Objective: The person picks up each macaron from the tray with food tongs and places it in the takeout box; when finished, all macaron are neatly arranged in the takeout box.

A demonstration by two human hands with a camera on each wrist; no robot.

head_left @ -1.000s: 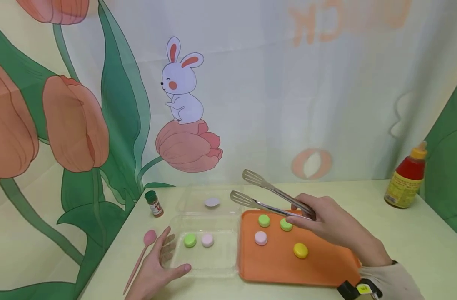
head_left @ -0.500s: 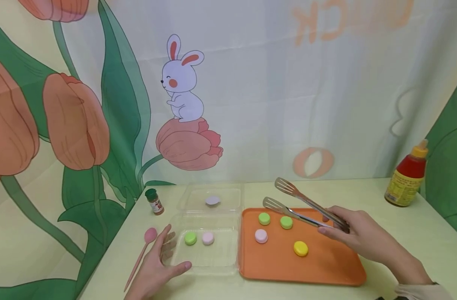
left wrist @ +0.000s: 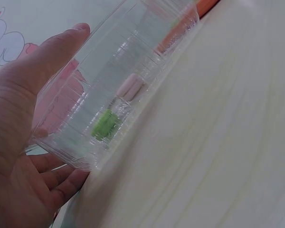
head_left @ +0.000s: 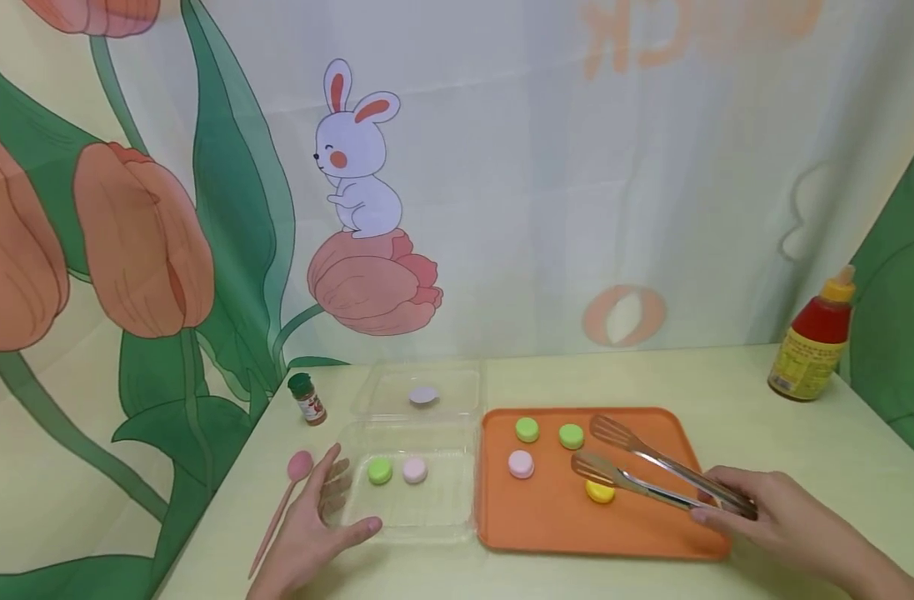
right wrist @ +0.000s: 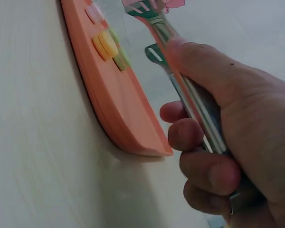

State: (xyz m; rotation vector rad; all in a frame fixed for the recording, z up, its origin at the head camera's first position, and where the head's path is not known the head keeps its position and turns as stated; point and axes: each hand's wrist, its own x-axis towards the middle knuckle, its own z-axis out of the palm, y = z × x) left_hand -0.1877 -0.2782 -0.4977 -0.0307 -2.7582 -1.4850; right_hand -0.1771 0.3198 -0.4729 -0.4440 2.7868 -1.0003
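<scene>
You're gripping the tongs (head_left: 655,490) in your right hand (head_left: 782,510), tips apart over the tray (head_left: 546,525) by the yellow macaron (head_left: 601,494). Your left hand (head_left: 307,525) is spreading straight-fingered round the box's (head_left: 434,510) left edge. Tray is sitting just beside box, bottle (head_left: 805,358) standing well apart.
</scene>
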